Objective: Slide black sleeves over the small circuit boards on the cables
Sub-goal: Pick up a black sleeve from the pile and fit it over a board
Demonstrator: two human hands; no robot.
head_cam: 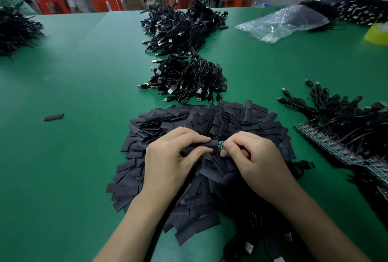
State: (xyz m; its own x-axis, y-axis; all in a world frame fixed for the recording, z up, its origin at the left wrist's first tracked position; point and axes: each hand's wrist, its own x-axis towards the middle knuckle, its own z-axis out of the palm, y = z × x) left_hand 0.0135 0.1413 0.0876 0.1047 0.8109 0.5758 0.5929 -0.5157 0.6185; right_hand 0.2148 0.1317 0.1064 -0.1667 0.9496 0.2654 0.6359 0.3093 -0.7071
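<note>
Both hands meet knuckles-up, forearms converging from below.

Left hand [170,156]: fingers curled, thumb and forefinger pinching a black sleeve [211,143]. The sleeve lies roughly level, with its open end pointing at the other hand.

Right hand [252,156]: thumb and forefinger tips pinch the small circuit board [221,145]. The other fingers are curled round something black. Cannot tell if that is its cable.

The board sits in the gap between the two hands, right at the sleeve mouth and touching it. It is green, with a row of small contacts showing. Cannot tell how much of it is already inside.

Under both hands is a wide sleeve pile [210,118] of flat black rectangles, fanned out on the green table [84,93].

- Just beyond the hands, a cable bundle [189,76] with USB plugs sticking out. A bigger heap [182,26] lies farther out.
- Right of the right hand, more loose cables [340,118] lie over a strip of boards [336,148].
- Far left of the left hand, one stray sleeve [54,117] lies alone.
- Far beyond and to the right of the right hand, a clear plastic bag [283,22] and a yellow tape roll [378,33].
</note>
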